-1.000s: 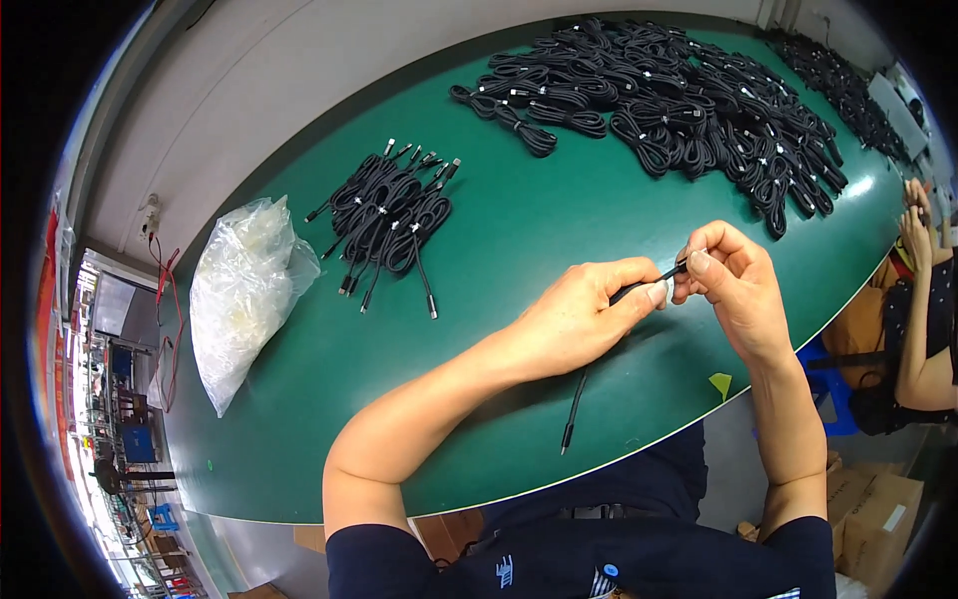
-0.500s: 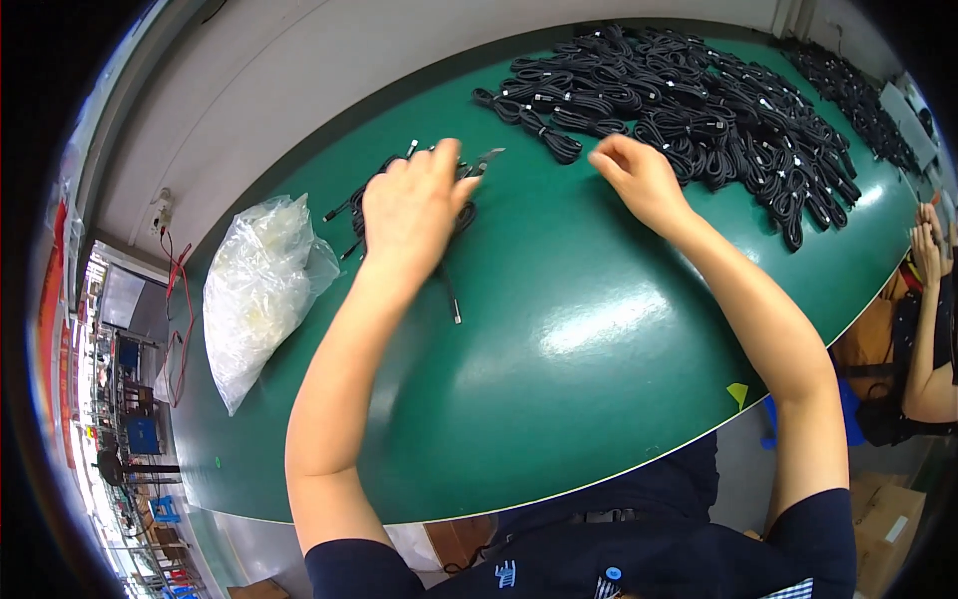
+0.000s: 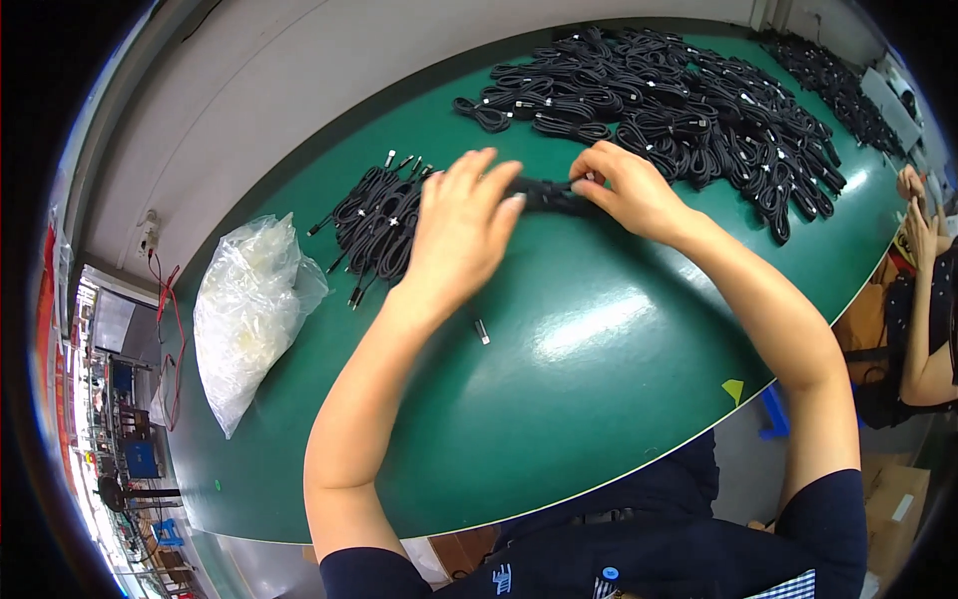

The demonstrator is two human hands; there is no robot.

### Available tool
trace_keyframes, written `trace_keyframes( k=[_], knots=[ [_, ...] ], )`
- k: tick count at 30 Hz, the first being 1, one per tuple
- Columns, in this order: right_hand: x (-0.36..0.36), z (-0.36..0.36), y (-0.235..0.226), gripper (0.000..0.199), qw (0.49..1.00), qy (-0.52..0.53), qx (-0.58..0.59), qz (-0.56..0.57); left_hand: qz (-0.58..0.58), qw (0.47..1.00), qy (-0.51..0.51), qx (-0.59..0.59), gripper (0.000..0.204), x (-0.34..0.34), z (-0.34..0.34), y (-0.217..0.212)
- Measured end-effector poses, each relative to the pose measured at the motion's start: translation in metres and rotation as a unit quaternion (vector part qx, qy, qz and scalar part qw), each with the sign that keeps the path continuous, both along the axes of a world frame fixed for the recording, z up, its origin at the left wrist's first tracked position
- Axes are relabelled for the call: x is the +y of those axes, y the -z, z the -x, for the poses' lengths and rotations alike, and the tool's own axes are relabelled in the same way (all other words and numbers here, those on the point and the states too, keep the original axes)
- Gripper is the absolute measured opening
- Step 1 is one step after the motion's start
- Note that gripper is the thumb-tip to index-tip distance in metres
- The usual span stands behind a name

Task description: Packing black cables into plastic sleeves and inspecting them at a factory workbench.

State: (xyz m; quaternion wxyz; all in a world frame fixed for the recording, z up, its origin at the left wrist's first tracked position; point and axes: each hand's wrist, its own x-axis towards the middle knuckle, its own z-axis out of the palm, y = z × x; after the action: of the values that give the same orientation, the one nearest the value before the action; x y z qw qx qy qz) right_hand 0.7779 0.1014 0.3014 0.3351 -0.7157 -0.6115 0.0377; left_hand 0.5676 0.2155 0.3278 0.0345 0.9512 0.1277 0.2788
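Both hands meet over the middle of the green table (image 3: 599, 389). My right hand (image 3: 624, 190) grips one end of a coiled black cable bundle (image 3: 549, 195). My left hand (image 3: 464, 235) has its fingers spread and its fingertips touch the bundle's other end. A small pile of black cables (image 3: 379, 215) with plugs pointing outward lies just left of my left hand. One loose cable plug (image 3: 482, 331) shows below my left wrist. A large heap of coiled black cables (image 3: 679, 100) covers the far right of the table.
A clear plastic bag (image 3: 249, 309) with pale contents lies at the table's left end. A yellow sticker (image 3: 733, 389) marks the near edge. Another person's hands and arm (image 3: 923, 260) are at the right rim. Cardboard boxes (image 3: 893, 504) sit on the floor below.
My left hand has left the small cable pile and come toward the middle. My right hand has pulled a coiled bundle off the big heap, and both hands now meet on it.
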Motion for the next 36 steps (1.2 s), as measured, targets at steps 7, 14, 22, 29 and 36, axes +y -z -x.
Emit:
trace_keyframes(
  k=[7, 14, 22, 29, 36],
  knots=[
    [-0.086, 0.015, -0.047, 0.018, 0.972, -0.108, -0.15, -0.143, 0.649, 0.698, 0.186, 0.24, 0.041, -0.054, -0.037, -0.022],
    [-0.128, 0.032, -0.034, 0.014, 0.986, -0.049, -0.004, -0.16, 0.803, 0.53, 0.221, 0.16, 0.055, -0.088, -0.056, 0.009],
    [-0.14, 0.047, -0.026, 0.008, 0.875, -0.101, 0.472, -0.033, 0.681, 0.706, 0.191, 0.027, 0.044, -0.124, -0.06, 0.0],
    [-0.145, 0.02, -0.023, 0.015, 0.886, -0.01, 0.45, -0.109, 0.693, 0.697, 0.154, 0.094, 0.035, -0.121, -0.049, -0.003],
    [-0.152, 0.031, -0.032, 0.019, 0.864, -0.017, 0.495, -0.088, 0.636, 0.745, 0.17, 0.108, 0.027, -0.129, -0.04, -0.009]
  ],
)
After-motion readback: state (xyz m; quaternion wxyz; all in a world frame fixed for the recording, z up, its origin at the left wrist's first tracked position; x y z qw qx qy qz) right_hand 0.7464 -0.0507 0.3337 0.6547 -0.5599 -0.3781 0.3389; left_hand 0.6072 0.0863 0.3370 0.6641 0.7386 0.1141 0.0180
